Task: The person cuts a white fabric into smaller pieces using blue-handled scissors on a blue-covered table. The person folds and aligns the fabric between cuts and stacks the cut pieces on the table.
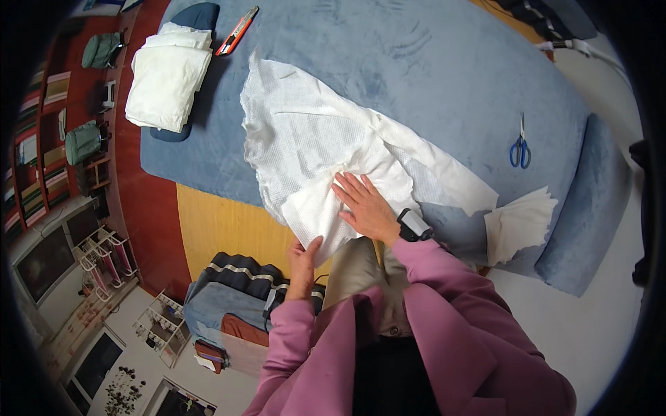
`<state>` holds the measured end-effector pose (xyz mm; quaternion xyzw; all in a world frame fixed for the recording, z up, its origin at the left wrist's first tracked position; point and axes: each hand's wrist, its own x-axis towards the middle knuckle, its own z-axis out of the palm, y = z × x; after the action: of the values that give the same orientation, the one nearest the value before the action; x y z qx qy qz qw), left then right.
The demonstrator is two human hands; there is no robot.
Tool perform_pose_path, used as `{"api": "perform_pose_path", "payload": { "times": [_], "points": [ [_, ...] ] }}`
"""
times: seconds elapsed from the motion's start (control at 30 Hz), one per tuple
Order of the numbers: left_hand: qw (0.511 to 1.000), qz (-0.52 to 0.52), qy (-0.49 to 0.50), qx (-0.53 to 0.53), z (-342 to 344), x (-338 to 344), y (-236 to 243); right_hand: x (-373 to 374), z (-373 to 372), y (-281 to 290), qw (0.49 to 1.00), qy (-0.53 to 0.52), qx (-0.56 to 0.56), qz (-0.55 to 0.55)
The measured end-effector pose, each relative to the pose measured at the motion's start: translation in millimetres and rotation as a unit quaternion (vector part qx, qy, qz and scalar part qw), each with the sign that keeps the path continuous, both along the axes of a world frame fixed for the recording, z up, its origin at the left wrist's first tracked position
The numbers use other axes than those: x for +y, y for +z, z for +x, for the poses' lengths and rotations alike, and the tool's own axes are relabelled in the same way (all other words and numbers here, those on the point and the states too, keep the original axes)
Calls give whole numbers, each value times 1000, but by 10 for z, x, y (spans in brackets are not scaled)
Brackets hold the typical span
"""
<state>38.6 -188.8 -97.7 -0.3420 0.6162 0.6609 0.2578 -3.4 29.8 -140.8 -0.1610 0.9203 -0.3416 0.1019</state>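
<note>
A thin white textured cloth (pixel 305 125) lies crumpled and partly folded over the near edge of a blue padded surface. My left hand (pixel 302 267) pinches its lower corner between thumb and fingers, just beyond the edge. Flat on the folded part rests my right hand (pixel 366 208), fingers spread, pressing on the fabric. A grey and black band-like device (pixel 414 225) sits on my right wrist. To the right lies a small stack of white cloth pieces (pixel 520 223), partly hanging over the edge.
A folded pile of white cloth (pixel 170 78) lies at the far left, with a red box cutter (pixel 237 30) beside it. Blue-handled scissors (pixel 520 145) lie on the right, near a blue bolster (pixel 579 208). Dark folded garments (pixel 239 277) are heaped left of my knees.
</note>
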Motion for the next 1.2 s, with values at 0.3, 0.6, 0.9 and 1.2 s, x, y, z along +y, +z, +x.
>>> {"api": "perform_pose_path", "payload": {
  "times": [0.3, 0.6, 0.9, 1.2],
  "points": [
    [987, 50, -109, 105, -156, 1386, 235, 792, 472, 380, 753, -308, -328, -480],
    [934, -265, -133, 201, -389, 1104, -391, 911, 451, 31, 890, -440, -71, -98],
    [976, 200, 60, -64, -378, 1289, -56, 413, 1170, 430, 348, -451, -578, -584],
    [996, 14, -59, 62, -378, 1464, 430, 926, 1375, 804, 534, -464, -326, -627]
  ]
}}
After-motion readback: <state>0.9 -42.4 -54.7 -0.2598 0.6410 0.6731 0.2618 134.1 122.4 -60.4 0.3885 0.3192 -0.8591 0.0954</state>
